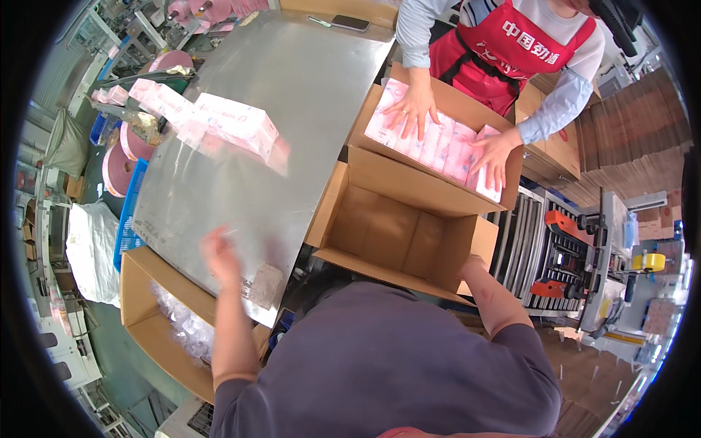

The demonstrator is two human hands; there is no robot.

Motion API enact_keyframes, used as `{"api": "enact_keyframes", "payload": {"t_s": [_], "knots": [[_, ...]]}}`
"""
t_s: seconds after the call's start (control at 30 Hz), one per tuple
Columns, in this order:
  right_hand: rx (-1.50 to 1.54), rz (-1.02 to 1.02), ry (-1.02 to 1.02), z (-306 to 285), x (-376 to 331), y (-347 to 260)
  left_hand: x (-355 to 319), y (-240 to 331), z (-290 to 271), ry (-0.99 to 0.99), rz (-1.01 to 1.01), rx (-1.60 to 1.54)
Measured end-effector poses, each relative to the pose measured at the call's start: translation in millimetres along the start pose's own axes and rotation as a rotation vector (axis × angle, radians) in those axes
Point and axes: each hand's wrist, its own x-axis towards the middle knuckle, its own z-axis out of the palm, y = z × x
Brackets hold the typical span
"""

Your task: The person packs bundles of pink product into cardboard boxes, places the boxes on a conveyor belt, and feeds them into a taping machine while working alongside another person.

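My left hand is raised over the near part of the metal table, smeared by motion, so its fingers do not read clearly. At the right end of an open brown cardboard box, my right hand grips the near corner. Bare cardboard shows inside this box. Just beyond it stands a second cardboard box, filled with a row of pink-and-white packs. A co-worker's two hands press on those packs from above. On the table, a wrapped pink-and-white pack looks blurred at its near end.
The metal table spans the left, with a phone at its far edge. A roller conveyor runs right of the boxes. Lower left, a carton holds clear plastic pieces. A co-worker in a red apron stands opposite.
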Motion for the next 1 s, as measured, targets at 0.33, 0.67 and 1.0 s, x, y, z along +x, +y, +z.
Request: {"api": "enact_keyframes", "payload": {"t_s": [0.33, 0.67, 1.0], "knots": [[-0.225, -0.22, 0.062, -9, -6, 4, -63, 69, -300, 0.922, -0.191, 1.713], [0.1, -1.273, 1.285, -304, -295, -342, 256, 55, 31, -0.06, 0.508, 1.405], [0.19, -0.738, 1.025, -319, -307, -402, 376, 31, 113, -0.609, 0.208, 1.65]]}}
